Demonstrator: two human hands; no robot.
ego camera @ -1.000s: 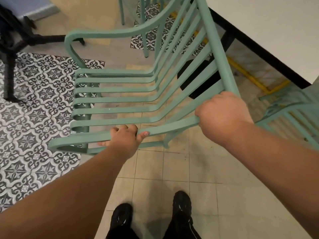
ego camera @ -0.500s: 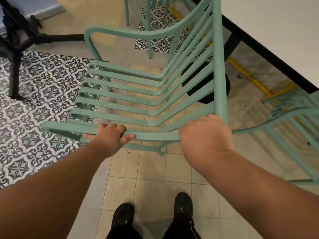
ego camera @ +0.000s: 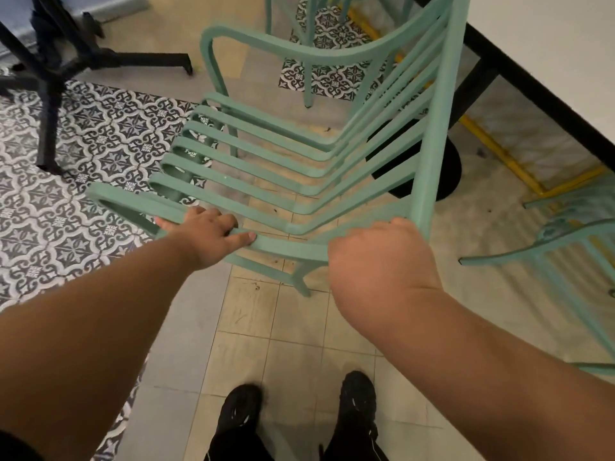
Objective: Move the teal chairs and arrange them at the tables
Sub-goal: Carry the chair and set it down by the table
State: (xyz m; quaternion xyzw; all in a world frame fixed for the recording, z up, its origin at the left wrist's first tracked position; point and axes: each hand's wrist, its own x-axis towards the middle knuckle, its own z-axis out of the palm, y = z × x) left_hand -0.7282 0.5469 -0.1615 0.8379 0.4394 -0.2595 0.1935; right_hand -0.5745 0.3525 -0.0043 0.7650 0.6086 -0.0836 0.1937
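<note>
While both arms reach forward, the teal chair (ego camera: 299, 168) sits right in front of the person, seen from its side, and both hands are on it. Left hand (ego camera: 206, 237): fingers curled over the near side rail, towards the front of the seat, thumb lying along the rail's top. Right hand (ego camera: 379, 261): clenched on the same rail at the corner where it meets the tall back post, knuckles up, fingertips hidden behind the hand. Seat slats run away to the left, back slats rise to the right, and the far armrest arches over the top. One leg shows below the near rail, between the hands; whether it touches the floor I cannot tell.

Where is the chair? Just beside the white tabletop (ego camera: 549, 61), whose dark edge cuts across the upper right corner, with the chair's back turned towards it. The round black base (ego camera: 449, 174) of that table shows through the back slats. A yellow line (ego camera: 499, 154) runs across the floor under the tabletop. A second teal chair (ego camera: 565, 247) stands at the right edge, close to the right forearm, and the legs of a third teal chair (ego camera: 307, 61) show at the top. Patterned tiles (ego camera: 83, 144) cover the floor on the left, with a black stand (ego camera: 50, 94) on them. Plain floor tiles (ego camera: 266, 327) lie underfoot, where two black shoes (ego camera: 239, 414) point forward.
</note>
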